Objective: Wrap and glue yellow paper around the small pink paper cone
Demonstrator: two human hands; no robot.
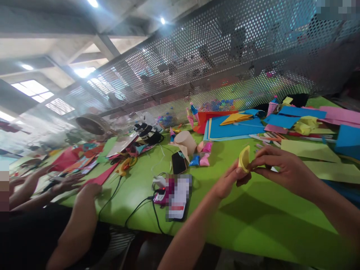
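Note:
A small folded yellow paper piece (244, 159) is held upright above the green table (253, 210). My left hand (231, 178) pinches its lower left edge between thumb and fingers. My right hand (271, 163) has its fingertips pressed together at the lower right of the same piece, touching it. Beyond the hands, a yellow folded paper (236, 118) lies on blue sheets (225, 130). Light green paper strips (309, 149) are to the right of my right hand.
A phone (180, 195) and a magenta device with cables (164, 195) lie left of my left arm. Nearby are a dark phone (179, 162), a tan paper roll (185, 141) and small clay packets (204, 159). Another person's arms (81, 210) rest at the left. A perforated screen (210, 67) stands behind.

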